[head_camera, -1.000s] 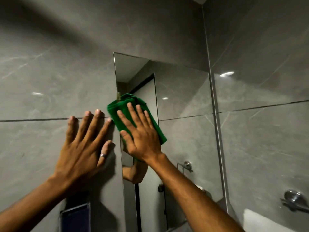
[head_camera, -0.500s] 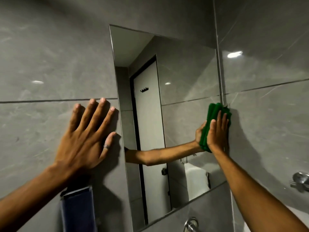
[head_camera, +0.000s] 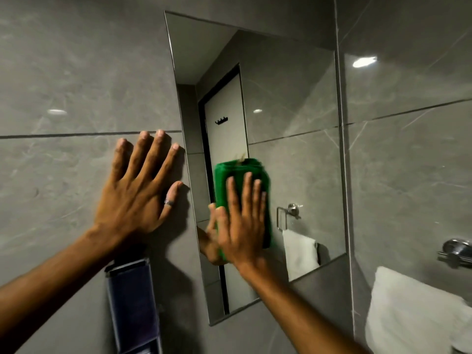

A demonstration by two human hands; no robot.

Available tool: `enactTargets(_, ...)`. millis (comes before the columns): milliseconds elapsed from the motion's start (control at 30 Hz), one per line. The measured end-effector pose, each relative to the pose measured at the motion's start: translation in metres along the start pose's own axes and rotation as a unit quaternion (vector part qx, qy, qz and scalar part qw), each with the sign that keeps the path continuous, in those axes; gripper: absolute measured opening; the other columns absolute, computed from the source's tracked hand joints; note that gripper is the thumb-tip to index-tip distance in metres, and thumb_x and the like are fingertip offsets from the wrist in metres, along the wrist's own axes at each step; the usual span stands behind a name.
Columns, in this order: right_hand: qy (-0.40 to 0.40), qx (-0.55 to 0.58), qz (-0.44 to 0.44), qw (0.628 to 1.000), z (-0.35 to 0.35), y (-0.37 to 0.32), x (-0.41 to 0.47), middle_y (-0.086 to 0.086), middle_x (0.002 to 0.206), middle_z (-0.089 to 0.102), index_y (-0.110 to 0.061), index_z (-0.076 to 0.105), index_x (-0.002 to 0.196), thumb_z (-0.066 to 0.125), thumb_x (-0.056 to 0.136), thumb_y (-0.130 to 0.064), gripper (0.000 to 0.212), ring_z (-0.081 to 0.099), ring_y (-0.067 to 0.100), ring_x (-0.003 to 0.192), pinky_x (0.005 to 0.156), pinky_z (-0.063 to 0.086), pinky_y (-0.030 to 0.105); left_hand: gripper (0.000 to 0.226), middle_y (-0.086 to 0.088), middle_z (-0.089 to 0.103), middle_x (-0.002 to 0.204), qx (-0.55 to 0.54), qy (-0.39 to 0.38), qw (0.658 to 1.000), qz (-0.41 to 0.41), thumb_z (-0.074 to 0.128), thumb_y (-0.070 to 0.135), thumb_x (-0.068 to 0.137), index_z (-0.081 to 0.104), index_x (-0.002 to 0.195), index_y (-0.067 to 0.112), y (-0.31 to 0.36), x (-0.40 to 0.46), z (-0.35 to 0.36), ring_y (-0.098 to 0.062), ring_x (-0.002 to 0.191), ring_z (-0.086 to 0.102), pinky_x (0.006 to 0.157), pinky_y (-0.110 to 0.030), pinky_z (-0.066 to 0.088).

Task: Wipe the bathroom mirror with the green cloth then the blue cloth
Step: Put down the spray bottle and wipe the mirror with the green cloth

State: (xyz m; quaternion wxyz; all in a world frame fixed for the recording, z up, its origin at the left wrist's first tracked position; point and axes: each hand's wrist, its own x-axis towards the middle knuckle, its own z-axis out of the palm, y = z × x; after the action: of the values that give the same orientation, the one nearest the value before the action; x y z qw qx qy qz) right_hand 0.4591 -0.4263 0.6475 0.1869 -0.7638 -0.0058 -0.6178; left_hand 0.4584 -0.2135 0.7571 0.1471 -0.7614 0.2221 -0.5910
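Note:
The frameless bathroom mirror (head_camera: pixel 288 103) is set in a grey tiled wall. A folded green cloth (head_camera: pixel 236 175) lies flat against the glass in the mirror's lower left part, and my right hand (head_camera: pixel 241 226) presses on it with fingers spread, palm covering the cloth's lower half. Left of the mirror, my left hand (head_camera: pixel 139 198) rests flat on the wall tile, fingers apart, a ring on the thumb, holding nothing. The blue cloth is not in view.
A dark wall-mounted holder (head_camera: pixel 132 307) hangs below my left hand. A white towel (head_camera: pixel 413 312) hangs at the lower right under a chrome fitting (head_camera: pixel 457 251). The mirror reflects a door, a towel ring and another white towel.
My right hand has slid the green cloth from the mirror's right edge back to its lower left part. The view has shifted slightly; my left hand stays on the wall.

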Motion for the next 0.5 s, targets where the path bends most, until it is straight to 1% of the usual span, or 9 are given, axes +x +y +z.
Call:
enactTargets(67, -0.029, -0.015, -0.096, 0.995, 0.006, -0.009, -0.017, 0.007, 0.17, 0.007, -0.03, 0.016, 0.159, 0.026, 0.102, -0.052, 0.062, 0.003, 0.03, 0.158, 0.127, 0.005, 0.052, 0.078, -0.014, 0.0, 0.175, -0.004, 0.002, 1.0, -0.002, 0.02, 0.059, 0.101, 0.007, 0.166, 0.018, 0.0, -0.001, -0.001, -0.034, 0.163, -0.002, 0.131, -0.06, 0.004)
enactTargets(100, -0.039, -0.023, -0.129, 0.991, 0.008, -0.006, -0.025, 0.007, 0.17, 0.007, -0.03, 0.018, 0.159, 0.03, 0.101, -0.052, 0.063, 0.004, 0.031, 0.158, 0.127, 0.006, 0.052, 0.077, -0.014, 0.002, 0.175, -0.007, 0.003, 1.0, -0.001, 0.02, 0.059, 0.102, 0.007, 0.166, 0.018, 0.001, -0.002, -0.001, -0.034, 0.163, -0.001, 0.131, -0.059, 0.003)
enactTargets(167, -0.044, -0.029, -0.174, 0.983, 0.008, 0.011, -0.036, 0.006, 0.17, 0.011, -0.029, 0.023, 0.158, 0.038, 0.1, -0.05, 0.064, 0.008, 0.031, 0.157, 0.127, 0.008, 0.053, 0.077, -0.014, 0.004, 0.175, -0.01, 0.0, 1.0, 0.003, 0.018, 0.059, 0.102, 0.008, 0.166, 0.018, 0.0, -0.003, -0.002, -0.035, 0.163, 0.001, 0.131, -0.059, 0.002)
enactTargets(233, -0.04, -0.031, -0.199, 0.979, 0.006, 0.037, -0.045, 0.005, 0.169, 0.014, -0.029, 0.025, 0.157, 0.044, 0.098, -0.047, 0.065, 0.013, 0.031, 0.157, 0.126, 0.01, 0.053, 0.077, -0.014, 0.005, 0.175, -0.01, -0.003, 1.0, 0.009, 0.017, 0.06, 0.101, 0.01, 0.166, 0.019, -0.001, -0.004, -0.003, -0.036, 0.163, 0.002, 0.13, -0.06, 0.002)
enactTargets(267, -0.04, -0.033, -0.198, 0.979, 0.005, 0.053, -0.05, 0.005, 0.169, 0.015, -0.029, 0.024, 0.158, 0.043, 0.098, -0.047, 0.065, 0.014, 0.031, 0.156, 0.126, 0.01, 0.053, 0.078, -0.014, 0.005, 0.175, -0.009, -0.008, 1.0, 0.015, 0.018, 0.061, 0.101, 0.01, 0.166, 0.019, -0.001, -0.005, -0.002, -0.036, 0.163, 0.002, 0.13, -0.06, 0.002)
enactTargets(333, -0.033, -0.027, -0.16, 0.986, 0.001, 0.089, -0.059, 0.005, 0.169, 0.016, -0.029, 0.022, 0.158, 0.038, 0.098, -0.046, 0.064, 0.016, 0.032, 0.156, 0.126, 0.011, 0.053, 0.079, -0.014, 0.004, 0.175, -0.008, -0.014, 0.999, 0.028, 0.018, 0.062, 0.1, 0.009, 0.166, 0.02, -0.001, -0.007, -0.001, -0.036, 0.163, 0.001, 0.13, -0.062, 0.002)
enactTargets(433, 0.005, -0.012, -0.052, 0.999, -0.005, 0.148, -0.066, 0.01, 0.167, 0.021, -0.025, 0.024, 0.158, 0.034, 0.098, -0.042, 0.063, 0.019, 0.035, 0.155, 0.124, 0.02, 0.056, 0.079, -0.013, 0.003, 0.176, -0.002, -0.009, 0.999, 0.036, 0.018, 0.063, 0.1, 0.007, 0.166, 0.021, -0.001, -0.008, 0.002, -0.036, 0.163, -0.001, 0.129, -0.063, 0.002)
enactTargets(500, 0.028, -0.004, 0.011, 1.0, -0.011, 0.183, -0.065, 0.016, 0.165, 0.026, -0.019, 0.027, 0.157, 0.035, 0.098, -0.037, 0.062, 0.02, 0.037, 0.154, 0.12, 0.025, 0.06, 0.079, -0.013, 0.001, 0.176, 0.001, -0.004, 0.999, 0.036, 0.017, 0.063, 0.1, 0.006, 0.166, 0.022, -0.001, -0.007, 0.004, -0.036, 0.163, -0.002, 0.129, -0.063, 0.003)
